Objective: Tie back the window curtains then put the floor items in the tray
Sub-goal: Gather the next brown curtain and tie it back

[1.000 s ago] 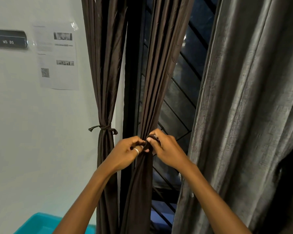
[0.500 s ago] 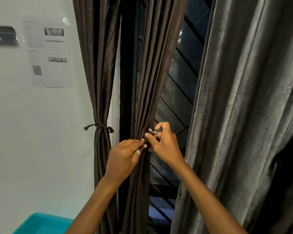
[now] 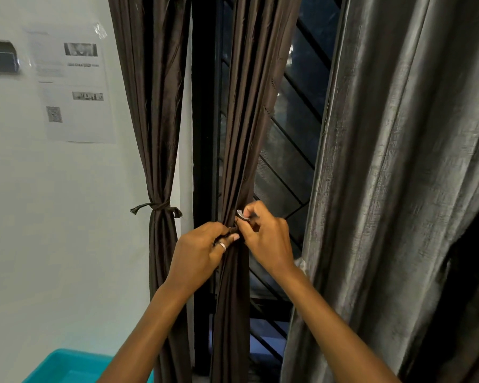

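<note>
The gathered dark brown pleated fabric curtain [image 3: 249, 106] hangs with its long axis vertical, and the thin dark brown fabric tie-back strip [image 3: 239, 217] crosses it sideways exactly where the two hands meet. The left hand [image 3: 202, 250] pinches the strip against the bunched cloth from the left, while the right hand [image 3: 266, 239], touching it, pinches the strip's pale-tipped free end between thumb and forefinger, just up and right of the left thumb. The next move likely carries that end leftward over the bundle, the right hand being nearer; the teal plastic tray [image 3: 67, 366] lies low left, well apart
</note>
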Demonstrator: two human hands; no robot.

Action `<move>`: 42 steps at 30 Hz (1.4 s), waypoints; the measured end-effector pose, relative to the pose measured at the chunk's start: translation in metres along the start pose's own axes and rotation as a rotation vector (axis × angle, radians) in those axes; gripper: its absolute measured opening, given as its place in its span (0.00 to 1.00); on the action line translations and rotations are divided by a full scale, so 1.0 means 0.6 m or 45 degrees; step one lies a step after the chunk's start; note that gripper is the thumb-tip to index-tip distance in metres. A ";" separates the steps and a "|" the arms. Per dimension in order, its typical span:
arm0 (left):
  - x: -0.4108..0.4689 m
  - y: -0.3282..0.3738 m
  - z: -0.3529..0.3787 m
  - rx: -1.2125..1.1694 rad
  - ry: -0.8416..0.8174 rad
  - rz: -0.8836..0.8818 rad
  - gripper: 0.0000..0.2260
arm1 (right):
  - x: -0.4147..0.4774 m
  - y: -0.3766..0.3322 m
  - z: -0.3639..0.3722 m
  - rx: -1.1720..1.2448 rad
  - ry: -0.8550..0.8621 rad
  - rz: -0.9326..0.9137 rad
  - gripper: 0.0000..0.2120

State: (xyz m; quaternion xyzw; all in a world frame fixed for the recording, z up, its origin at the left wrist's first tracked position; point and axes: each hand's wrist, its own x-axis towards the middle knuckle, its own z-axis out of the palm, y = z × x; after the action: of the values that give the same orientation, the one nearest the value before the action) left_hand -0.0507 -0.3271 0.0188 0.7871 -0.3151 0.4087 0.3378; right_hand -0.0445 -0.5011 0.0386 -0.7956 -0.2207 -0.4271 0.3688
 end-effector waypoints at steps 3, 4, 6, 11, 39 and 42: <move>0.004 -0.006 0.000 -0.058 -0.050 -0.048 0.09 | 0.001 0.001 -0.002 0.046 -0.021 -0.006 0.05; 0.004 -0.007 0.001 -0.089 -0.060 -0.068 0.10 | 0.001 0.002 -0.004 0.075 -0.039 -0.005 0.04; 0.005 -0.007 0.001 -0.158 -0.065 -0.106 0.09 | -0.002 0.004 -0.006 0.143 -0.073 0.025 0.06; 0.009 -0.005 0.005 -0.276 -0.054 -0.216 0.06 | -0.010 0.007 -0.007 0.163 -0.069 0.076 0.11; 0.023 0.003 0.017 -0.270 -0.082 -0.323 0.05 | -0.007 -0.004 -0.004 -0.321 -0.589 0.206 0.15; 0.028 0.004 0.018 -0.234 -0.089 -0.348 0.05 | -0.012 -0.007 -0.005 -0.370 -0.541 0.172 0.10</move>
State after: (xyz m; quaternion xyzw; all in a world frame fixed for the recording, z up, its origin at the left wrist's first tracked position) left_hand -0.0401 -0.3407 0.0289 0.8021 -0.2529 0.3007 0.4497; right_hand -0.0528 -0.5010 0.0356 -0.9249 -0.1761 -0.2520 0.2238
